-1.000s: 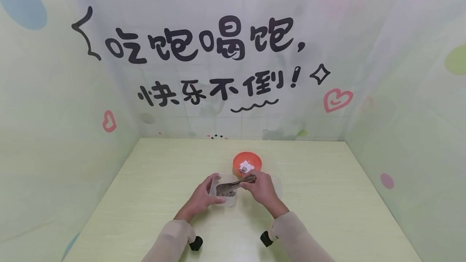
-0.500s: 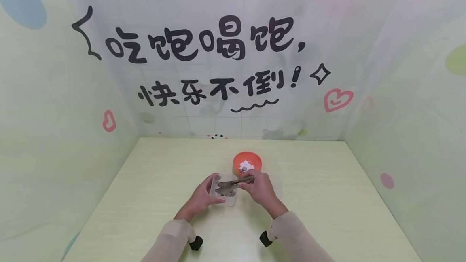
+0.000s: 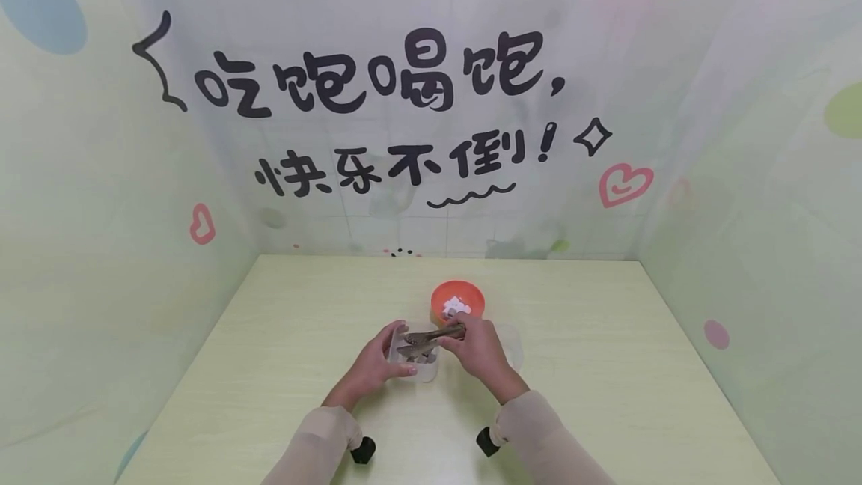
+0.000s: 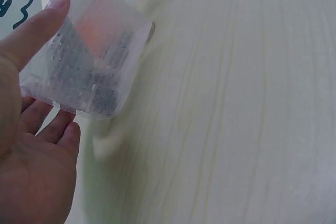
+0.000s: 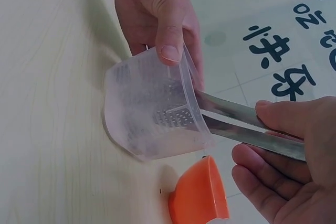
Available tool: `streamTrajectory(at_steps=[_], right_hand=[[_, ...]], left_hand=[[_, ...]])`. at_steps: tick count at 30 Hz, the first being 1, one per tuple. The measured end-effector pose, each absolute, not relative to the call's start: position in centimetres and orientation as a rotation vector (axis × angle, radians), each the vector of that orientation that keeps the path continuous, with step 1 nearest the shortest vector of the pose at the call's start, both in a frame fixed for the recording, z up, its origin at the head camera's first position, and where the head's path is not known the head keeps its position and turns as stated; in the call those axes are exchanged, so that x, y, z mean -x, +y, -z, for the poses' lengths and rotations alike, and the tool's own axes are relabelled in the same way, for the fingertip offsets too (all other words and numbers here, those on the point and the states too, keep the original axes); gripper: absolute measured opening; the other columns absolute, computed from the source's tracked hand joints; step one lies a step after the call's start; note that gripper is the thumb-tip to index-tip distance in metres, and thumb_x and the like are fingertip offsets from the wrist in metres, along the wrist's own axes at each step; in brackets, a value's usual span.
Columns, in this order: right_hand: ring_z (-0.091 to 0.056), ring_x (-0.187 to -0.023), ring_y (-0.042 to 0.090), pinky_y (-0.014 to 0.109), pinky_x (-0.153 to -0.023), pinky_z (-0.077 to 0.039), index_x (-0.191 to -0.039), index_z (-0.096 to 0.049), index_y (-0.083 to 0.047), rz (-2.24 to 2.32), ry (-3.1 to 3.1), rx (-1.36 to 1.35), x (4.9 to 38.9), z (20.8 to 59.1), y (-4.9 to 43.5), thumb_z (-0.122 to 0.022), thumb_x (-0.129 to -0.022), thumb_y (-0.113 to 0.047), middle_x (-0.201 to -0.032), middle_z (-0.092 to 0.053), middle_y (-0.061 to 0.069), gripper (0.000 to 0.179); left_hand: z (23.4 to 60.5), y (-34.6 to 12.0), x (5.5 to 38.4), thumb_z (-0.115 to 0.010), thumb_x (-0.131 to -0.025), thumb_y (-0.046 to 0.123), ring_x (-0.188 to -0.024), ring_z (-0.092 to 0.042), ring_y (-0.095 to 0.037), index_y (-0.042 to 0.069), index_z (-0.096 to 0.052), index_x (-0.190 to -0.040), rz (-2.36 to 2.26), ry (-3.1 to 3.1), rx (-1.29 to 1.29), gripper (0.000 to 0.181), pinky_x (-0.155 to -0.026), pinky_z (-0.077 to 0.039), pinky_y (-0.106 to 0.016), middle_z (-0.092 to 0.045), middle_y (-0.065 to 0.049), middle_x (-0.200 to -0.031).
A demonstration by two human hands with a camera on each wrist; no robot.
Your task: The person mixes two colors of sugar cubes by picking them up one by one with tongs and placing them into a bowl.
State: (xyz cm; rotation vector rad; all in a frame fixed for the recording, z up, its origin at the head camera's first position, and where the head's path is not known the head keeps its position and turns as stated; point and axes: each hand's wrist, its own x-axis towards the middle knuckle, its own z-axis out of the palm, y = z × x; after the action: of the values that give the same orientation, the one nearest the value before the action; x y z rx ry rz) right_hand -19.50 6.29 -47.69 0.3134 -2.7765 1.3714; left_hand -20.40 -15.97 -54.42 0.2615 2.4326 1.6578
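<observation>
My left hand (image 3: 377, 360) grips a translucent plastic box (image 3: 416, 375) from its left side, thumb at the near rim. In my right hand (image 3: 477, 348) are metal tongs (image 3: 441, 333), pinched between thumb and fingers. The perforated tips of the tongs (image 5: 181, 117) are inside the box, their two arms spread apart. Several small grey pieces (image 3: 427, 358) lie in the box; through its cloudy wall in the left wrist view they look dark and blurred. Just behind my right hand stands an orange bowl (image 3: 458, 287) with white and grey pieces (image 3: 456, 306) in it.
A flat translucent piece (image 3: 514, 346), like a lid, lies on the pale wooden table (image 3: 303, 305) right of my right hand, partly hidden by it. Printed fabric walls (image 3: 431, 230) enclose the table at the back and both sides.
My right hand has shifted slightly left, and the arms of the tongs have spread apart inside the box. My left hand and the box have stayed in place.
</observation>
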Motion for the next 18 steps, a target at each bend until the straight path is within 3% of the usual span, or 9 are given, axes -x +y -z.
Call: streamTrajectory(at_steps=[10, 18], right_hand=[[-0.068, -0.076, 0.013, 0.028, -0.059, -0.054, -0.092, -0.069, -0.008, -1.446, -2.779, -0.23, 19.6, 47.6, 6.0, -0.079, -0.081, -0.012, -0.09, -0.071, 0.001, 0.016], [-0.067, -0.075, 0.012, 0.028, -0.059, -0.053, -0.092, -0.069, -0.009, -1.477, -2.759, -0.182, 19.5, 47.9, 5.8, -0.079, -0.081, -0.011, -0.087, -0.071, 0.0, 0.015]], left_hand=[[53.1, -15.5, 19.6, -0.084, -0.074, 0.004, -0.137, -0.033, -0.042, 0.005, -0.036, -0.148, -1.684, 2.42, -0.237, 0.088, -0.11, -0.026, -0.058, -0.042, -0.018, -0.147], [54.4, -15.9, 20.2, -0.087, -0.071, 0.014, -0.138, -0.035, -0.036, 0.011, -0.037, -0.149, -1.684, 2.426, -0.248, 0.092, -0.111, -0.028, -0.054, -0.044, -0.01, -0.147]])
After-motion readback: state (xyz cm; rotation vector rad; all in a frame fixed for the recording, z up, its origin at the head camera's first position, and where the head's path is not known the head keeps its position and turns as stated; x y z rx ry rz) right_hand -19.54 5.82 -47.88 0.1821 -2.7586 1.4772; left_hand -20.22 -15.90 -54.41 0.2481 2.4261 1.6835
